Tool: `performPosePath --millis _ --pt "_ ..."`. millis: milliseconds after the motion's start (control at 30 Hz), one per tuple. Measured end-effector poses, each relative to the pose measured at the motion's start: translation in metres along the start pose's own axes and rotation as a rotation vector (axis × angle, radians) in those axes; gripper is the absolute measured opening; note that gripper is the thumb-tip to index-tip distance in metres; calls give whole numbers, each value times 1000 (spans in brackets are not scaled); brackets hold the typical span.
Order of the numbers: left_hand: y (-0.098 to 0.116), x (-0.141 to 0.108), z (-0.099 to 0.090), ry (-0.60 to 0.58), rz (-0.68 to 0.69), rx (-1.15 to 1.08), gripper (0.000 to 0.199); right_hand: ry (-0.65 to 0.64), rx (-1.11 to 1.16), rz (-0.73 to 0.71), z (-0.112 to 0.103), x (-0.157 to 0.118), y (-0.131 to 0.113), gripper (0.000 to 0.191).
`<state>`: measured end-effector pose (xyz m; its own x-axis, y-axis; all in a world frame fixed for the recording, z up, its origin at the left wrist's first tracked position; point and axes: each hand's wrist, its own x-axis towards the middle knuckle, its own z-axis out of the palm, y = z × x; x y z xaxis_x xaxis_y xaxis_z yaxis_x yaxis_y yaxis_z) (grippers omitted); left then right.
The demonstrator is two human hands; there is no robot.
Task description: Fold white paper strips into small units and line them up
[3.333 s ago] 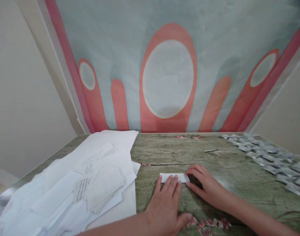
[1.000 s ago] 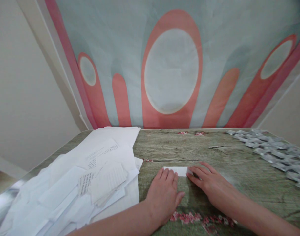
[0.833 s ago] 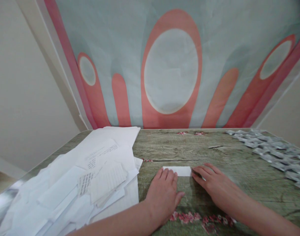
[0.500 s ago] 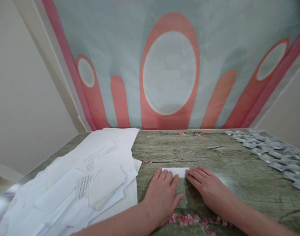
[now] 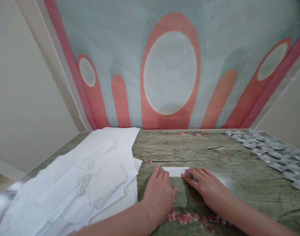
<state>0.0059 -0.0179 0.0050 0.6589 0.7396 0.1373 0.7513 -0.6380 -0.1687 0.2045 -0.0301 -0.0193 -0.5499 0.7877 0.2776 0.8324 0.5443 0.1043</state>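
Note:
A small folded strip of white paper (image 5: pixel 176 171) lies flat on the table between my hands, with faint printed lines on its upper face. My left hand (image 5: pixel 159 193) rests at the strip's left end, fingertips at its lower left corner and thumb held out to the side. At the other end my right hand (image 5: pixel 205 183) has its fingers over the paper, the thumb at the lower edge, closed on that end. The right corner of the strip is hidden under those fingers.
Loose white sheets (image 5: pixel 115 134) and a heap of smaller printed paper pieces (image 5: pixel 107 183) cover the table's left side. Rows of folded grey-white pieces (image 5: pixel 270 149) lie at the far right. Behind the wood-patterned table (image 5: pixel 164 147) hangs a patterned backdrop (image 5: pixel 125 39).
The strip's upper face now shows printed lines where it was plain white. My left fingers have drawn back from its lower edge. My right thumb has moved left along that edge.

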Motion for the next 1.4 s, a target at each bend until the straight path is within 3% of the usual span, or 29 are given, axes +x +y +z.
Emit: performPosePath --millis 167,333,533,700,800,1033,1233,1400 --pt "0 -1 5 -1 0 84 23 -18 29 13 1 -1 2 44" --pt "-1 -1 4 5 22 79 20 -50 63 41 2 -3 8 40" --pt "-25 6 -7 16 -3 -141 17 -36 125 56 7 -3 12 39" --pt "-40 12 2 96 -100 -412 25 50 221 59 8 -3 9 37" --pt "-42 13 11 112 -117 -520 40 93 311 67 4 -4 6 42" --pt "-43 15 17 90 -93 -617 29 204 408 144 14 -4 10 35" --pt "-41 14 15 77 -68 -775 27 176 488 219 20 -5 14 45" --pt "-39 13 12 84 -19 -866 24 161 571 246 16 -5 12 40"
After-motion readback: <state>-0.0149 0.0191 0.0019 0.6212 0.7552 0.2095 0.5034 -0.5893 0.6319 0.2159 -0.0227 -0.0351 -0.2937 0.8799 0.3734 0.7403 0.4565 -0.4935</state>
